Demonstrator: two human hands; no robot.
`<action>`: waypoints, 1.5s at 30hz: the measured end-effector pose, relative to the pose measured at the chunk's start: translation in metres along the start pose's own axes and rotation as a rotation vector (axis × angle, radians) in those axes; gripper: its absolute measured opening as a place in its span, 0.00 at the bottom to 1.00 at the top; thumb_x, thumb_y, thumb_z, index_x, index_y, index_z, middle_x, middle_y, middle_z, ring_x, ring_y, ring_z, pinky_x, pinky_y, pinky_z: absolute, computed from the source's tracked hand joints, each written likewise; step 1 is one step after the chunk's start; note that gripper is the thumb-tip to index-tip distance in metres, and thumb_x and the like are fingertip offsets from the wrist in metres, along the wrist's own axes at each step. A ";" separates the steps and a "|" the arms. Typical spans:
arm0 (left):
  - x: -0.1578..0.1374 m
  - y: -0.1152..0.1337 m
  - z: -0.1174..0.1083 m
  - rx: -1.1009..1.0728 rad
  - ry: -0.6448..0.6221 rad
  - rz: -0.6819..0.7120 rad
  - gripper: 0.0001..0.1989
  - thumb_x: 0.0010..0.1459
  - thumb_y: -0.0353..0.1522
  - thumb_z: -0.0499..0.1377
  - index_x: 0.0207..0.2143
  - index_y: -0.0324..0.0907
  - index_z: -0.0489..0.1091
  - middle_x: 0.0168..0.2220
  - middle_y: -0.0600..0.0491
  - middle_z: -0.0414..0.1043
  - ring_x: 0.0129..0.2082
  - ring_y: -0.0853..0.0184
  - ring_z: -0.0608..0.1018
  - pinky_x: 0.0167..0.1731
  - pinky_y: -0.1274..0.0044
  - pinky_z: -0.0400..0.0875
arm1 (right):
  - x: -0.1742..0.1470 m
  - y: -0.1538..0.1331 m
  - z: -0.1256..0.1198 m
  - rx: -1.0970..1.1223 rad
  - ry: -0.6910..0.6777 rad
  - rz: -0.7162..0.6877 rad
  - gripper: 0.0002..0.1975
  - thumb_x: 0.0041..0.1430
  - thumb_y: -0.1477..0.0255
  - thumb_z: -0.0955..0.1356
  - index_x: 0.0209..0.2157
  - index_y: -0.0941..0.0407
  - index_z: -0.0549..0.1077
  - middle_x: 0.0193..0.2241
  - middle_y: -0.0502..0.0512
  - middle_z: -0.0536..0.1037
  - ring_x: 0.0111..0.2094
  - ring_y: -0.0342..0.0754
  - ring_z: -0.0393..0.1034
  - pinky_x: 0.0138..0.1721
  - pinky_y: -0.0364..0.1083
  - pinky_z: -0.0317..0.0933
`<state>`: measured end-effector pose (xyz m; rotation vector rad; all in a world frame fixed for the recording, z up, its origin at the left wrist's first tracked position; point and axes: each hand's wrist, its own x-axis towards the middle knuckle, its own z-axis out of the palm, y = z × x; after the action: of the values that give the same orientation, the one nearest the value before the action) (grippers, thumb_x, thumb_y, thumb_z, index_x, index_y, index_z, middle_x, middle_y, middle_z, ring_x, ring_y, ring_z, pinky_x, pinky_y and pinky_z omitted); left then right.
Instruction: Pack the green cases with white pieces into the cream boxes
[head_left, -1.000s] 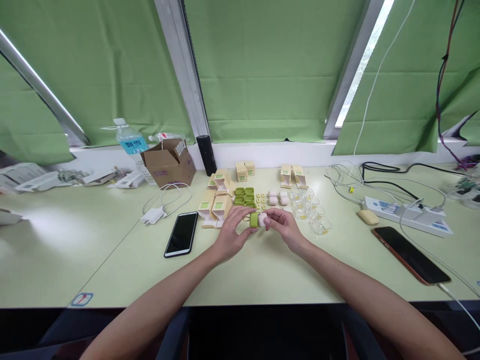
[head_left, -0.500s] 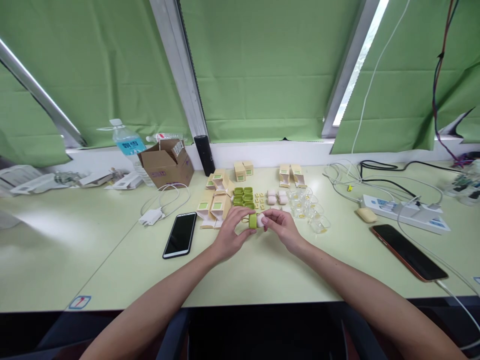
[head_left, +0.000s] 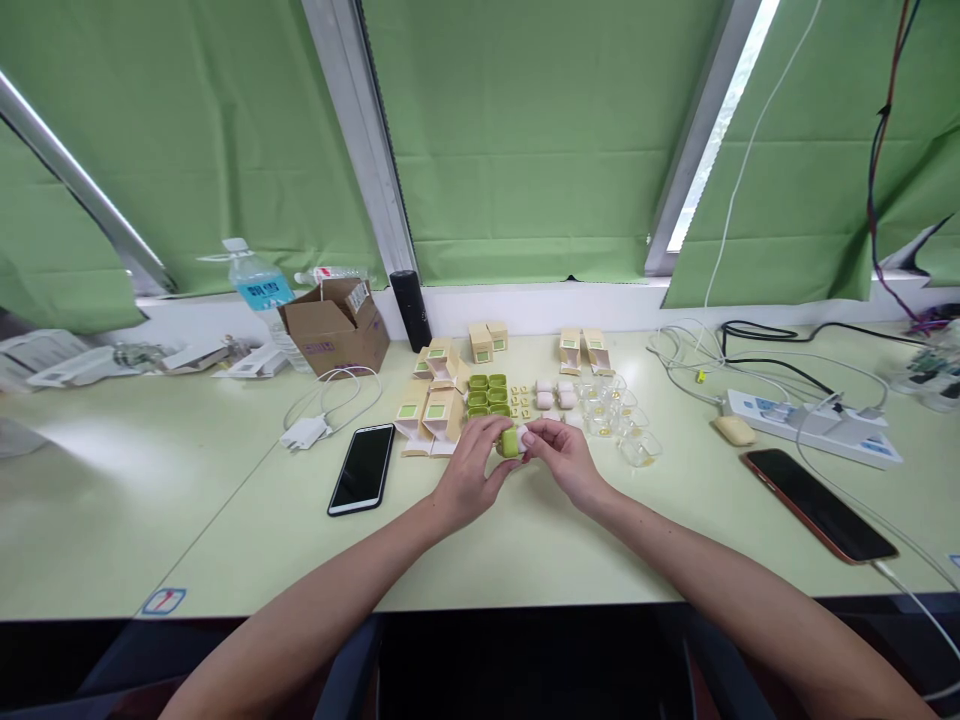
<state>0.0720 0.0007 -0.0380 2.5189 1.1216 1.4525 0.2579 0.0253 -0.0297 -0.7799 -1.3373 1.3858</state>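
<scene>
Between thumb and fingers, my left hand [head_left: 474, 468] grips a small green cup [head_left: 510, 442]. My right hand [head_left: 564, 458] pinches a whitish-pink block [head_left: 523, 437] against the cup's right side; how far it sits inside I cannot tell. Just beyond the hands stand several more green cups [head_left: 487, 391] in rows. Small yellow pieces [head_left: 520, 396] lie beside them, then several pale pink blocks [head_left: 566, 394]. To the right are clear plastic covers [head_left: 637, 446]. Open cream cartons [head_left: 442, 408] stand left of the cups.
A phone [head_left: 361, 470] lies left of my hands; another phone [head_left: 817, 503] charges at right, near a power strip [head_left: 814, 428]. Behind stand a brown cardboard box [head_left: 341, 335], a black cylinder [head_left: 410, 310] and a water bottle [head_left: 262, 290]. More cartons [head_left: 583, 350] stand at the back.
The green cup has turned slightly and the pink block sits closer against it. My left hand has moved a little to the right, toward my right hand.
</scene>
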 end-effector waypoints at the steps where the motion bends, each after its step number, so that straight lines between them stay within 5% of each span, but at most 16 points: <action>1: 0.000 0.001 0.001 0.012 0.002 0.006 0.23 0.66 0.32 0.60 0.61 0.44 0.60 0.54 0.42 0.70 0.55 0.55 0.73 0.54 0.59 0.72 | 0.000 0.000 0.001 0.015 -0.001 0.010 0.19 0.50 0.55 0.78 0.34 0.56 0.80 0.29 0.52 0.82 0.28 0.46 0.75 0.34 0.47 0.72; 10: -0.002 0.003 0.011 0.090 0.066 0.020 0.25 0.66 0.28 0.58 0.63 0.41 0.56 0.54 0.39 0.67 0.56 0.54 0.73 0.54 0.59 0.73 | -0.006 0.005 0.014 0.113 0.054 0.056 0.22 0.49 0.52 0.78 0.34 0.56 0.79 0.30 0.53 0.83 0.31 0.48 0.78 0.39 0.50 0.77; 20: -0.002 0.003 0.008 0.112 0.066 0.030 0.33 0.61 0.23 0.56 0.67 0.41 0.53 0.57 0.38 0.64 0.60 0.54 0.71 0.57 0.61 0.73 | -0.008 0.010 0.014 0.080 -0.039 0.076 0.22 0.51 0.51 0.77 0.33 0.56 0.75 0.25 0.50 0.80 0.27 0.47 0.78 0.38 0.51 0.77; 24: -0.003 -0.003 0.005 -0.040 0.052 -0.125 0.31 0.61 0.27 0.59 0.66 0.44 0.58 0.57 0.41 0.67 0.59 0.55 0.73 0.57 0.62 0.73 | -0.012 0.006 0.009 -0.239 -0.044 -0.172 0.17 0.60 0.56 0.73 0.39 0.55 0.76 0.32 0.55 0.81 0.32 0.49 0.78 0.37 0.50 0.76; 29: 0.000 -0.007 0.001 -0.431 0.038 -0.398 0.26 0.65 0.34 0.58 0.65 0.44 0.62 0.61 0.41 0.67 0.61 0.57 0.73 0.56 0.67 0.74 | -0.010 0.000 -0.008 -0.836 0.021 -0.816 0.17 0.64 0.68 0.71 0.53 0.54 0.73 0.46 0.63 0.77 0.42 0.52 0.76 0.36 0.50 0.75; 31: 0.002 -0.005 0.000 -0.528 -0.006 -0.461 0.25 0.66 0.36 0.59 0.63 0.43 0.64 0.57 0.42 0.72 0.56 0.58 0.76 0.54 0.68 0.75 | -0.008 -0.001 -0.011 -0.992 0.009 -0.971 0.17 0.65 0.71 0.69 0.55 0.54 0.72 0.47 0.63 0.77 0.45 0.53 0.75 0.37 0.49 0.75; 38: 0.004 0.004 0.005 -0.729 -0.090 -0.492 0.23 0.64 0.37 0.61 0.59 0.41 0.68 0.57 0.42 0.74 0.59 0.58 0.76 0.58 0.66 0.73 | -0.007 0.000 -0.005 -1.089 -0.044 -1.072 0.17 0.69 0.76 0.65 0.58 0.55 0.70 0.46 0.64 0.78 0.45 0.52 0.77 0.39 0.48 0.74; 45: 0.005 0.011 0.005 -0.622 -0.043 -0.505 0.20 0.65 0.37 0.60 0.57 0.42 0.69 0.54 0.44 0.76 0.52 0.60 0.79 0.54 0.67 0.75 | -0.006 0.007 -0.006 -1.148 -0.020 -1.065 0.20 0.69 0.76 0.64 0.61 0.55 0.69 0.42 0.63 0.79 0.39 0.51 0.77 0.35 0.48 0.74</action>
<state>0.0835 -0.0031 -0.0330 1.6901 0.9930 1.3240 0.2635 0.0226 -0.0388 -0.5415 -2.0898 -0.2942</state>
